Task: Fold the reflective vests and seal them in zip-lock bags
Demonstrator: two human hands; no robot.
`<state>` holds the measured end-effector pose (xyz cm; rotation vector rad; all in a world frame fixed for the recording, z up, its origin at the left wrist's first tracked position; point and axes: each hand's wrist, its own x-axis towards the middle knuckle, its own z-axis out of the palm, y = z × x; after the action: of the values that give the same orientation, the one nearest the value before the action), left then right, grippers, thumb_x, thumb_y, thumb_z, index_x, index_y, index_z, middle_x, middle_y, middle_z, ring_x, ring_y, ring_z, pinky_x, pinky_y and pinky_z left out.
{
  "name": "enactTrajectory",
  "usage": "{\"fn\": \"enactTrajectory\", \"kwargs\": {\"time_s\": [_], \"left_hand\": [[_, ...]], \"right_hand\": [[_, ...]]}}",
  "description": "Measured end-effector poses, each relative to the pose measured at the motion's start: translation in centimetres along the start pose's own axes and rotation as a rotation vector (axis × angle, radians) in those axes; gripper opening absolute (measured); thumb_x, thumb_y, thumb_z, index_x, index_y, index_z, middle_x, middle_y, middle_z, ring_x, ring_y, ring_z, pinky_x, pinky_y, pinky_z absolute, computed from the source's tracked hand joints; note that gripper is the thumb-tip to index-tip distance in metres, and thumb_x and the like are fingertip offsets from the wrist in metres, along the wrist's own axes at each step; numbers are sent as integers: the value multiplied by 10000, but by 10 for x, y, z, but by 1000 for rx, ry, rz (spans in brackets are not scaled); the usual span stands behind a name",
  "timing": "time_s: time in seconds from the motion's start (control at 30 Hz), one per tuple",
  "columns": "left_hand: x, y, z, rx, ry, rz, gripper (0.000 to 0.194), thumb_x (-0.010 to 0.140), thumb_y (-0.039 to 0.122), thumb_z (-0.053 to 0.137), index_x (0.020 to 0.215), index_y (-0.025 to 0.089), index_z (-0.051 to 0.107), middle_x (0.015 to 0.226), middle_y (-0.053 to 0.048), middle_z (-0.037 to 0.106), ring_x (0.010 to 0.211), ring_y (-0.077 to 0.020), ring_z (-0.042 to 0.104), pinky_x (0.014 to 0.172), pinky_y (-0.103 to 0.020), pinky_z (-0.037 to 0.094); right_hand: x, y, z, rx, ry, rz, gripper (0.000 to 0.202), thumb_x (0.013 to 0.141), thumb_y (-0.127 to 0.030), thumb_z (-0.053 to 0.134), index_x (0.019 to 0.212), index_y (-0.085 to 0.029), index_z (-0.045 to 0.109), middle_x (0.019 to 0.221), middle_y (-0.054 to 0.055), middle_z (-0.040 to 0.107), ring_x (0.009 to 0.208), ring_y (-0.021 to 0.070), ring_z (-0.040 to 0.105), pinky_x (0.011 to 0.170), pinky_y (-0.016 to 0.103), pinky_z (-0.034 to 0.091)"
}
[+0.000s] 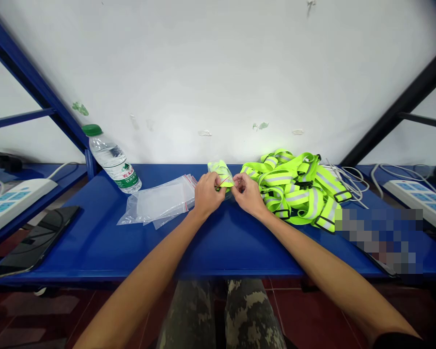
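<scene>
A clear zip-lock bag (221,170) with a folded neon-yellow reflective strap inside stands between my hands over the blue table. My left hand (208,193) pinches the left side of its red-striped mouth. The fingers of my right hand (247,193) are closed at the right edge of the same bag. Close by on the right lies a heap of neon-yellow reflective straps (294,179) with grey stripes and black buckles. Flat clear zip-lock bags (163,198) are stacked to the left of my left hand.
A water bottle (114,160) with a green cap stands at the back left. A black phone (36,240) lies at the left front edge. White cables (352,182) run behind the straps. Power strips (12,203) sit on the neighbouring surfaces, with blue frame posts at the sides.
</scene>
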<state>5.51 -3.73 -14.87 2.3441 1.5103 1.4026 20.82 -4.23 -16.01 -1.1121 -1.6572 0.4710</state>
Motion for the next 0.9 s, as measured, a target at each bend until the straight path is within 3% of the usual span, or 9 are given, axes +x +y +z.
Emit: {"fn": "enactTrajectory", "kwargs": {"time_s": [0.2,0.4,0.57,0.67,0.77,0.9], "left_hand": [[1,0,1,-98,-84,47,157,823,286,630,829,208,493,839,-29,581,792,-185,535,730,-318,422],[4,-5,10,0,-6,17,136,906,264,545,794,209,491,787,-28,557,768,-190,522,716,-322,400],[10,-5,20,128,55,25,139,942,288,499,829,207,502,878,-73,558,899,-242,517,804,-362,403],[10,-4,26,126,97,-45,206,895,385,584,868,204,490,913,-79,536,912,-258,501,831,-387,411],[6,-3,28,67,37,-79,270,850,423,631,867,207,469,911,-68,506,885,-247,496,827,-390,429],[3,0,31,50,-96,75,256,819,360,651,923,202,479,999,-83,508,938,-246,485,871,-385,436]], "right_hand": [[3,7,-3,-90,10,10,131,738,-198,534,857,-218,483,654,-48,477,555,126,492,561,264,412],[1,-3,-3,0,-56,14,158,742,-209,526,893,-225,484,691,-41,512,556,122,519,549,256,441],[0,-3,0,8,-15,44,185,743,-204,512,927,-213,500,699,-42,505,565,123,522,545,254,431],[2,0,-3,-39,30,70,197,798,-261,523,986,-209,498,647,-59,491,548,134,515,550,262,412],[4,2,-9,-115,53,82,251,868,-309,504,1097,-209,492,565,-82,462,508,150,500,546,270,378],[5,4,-15,-162,17,75,207,928,-257,390,1088,-232,520,572,-58,512,510,164,527,544,272,377]]}}
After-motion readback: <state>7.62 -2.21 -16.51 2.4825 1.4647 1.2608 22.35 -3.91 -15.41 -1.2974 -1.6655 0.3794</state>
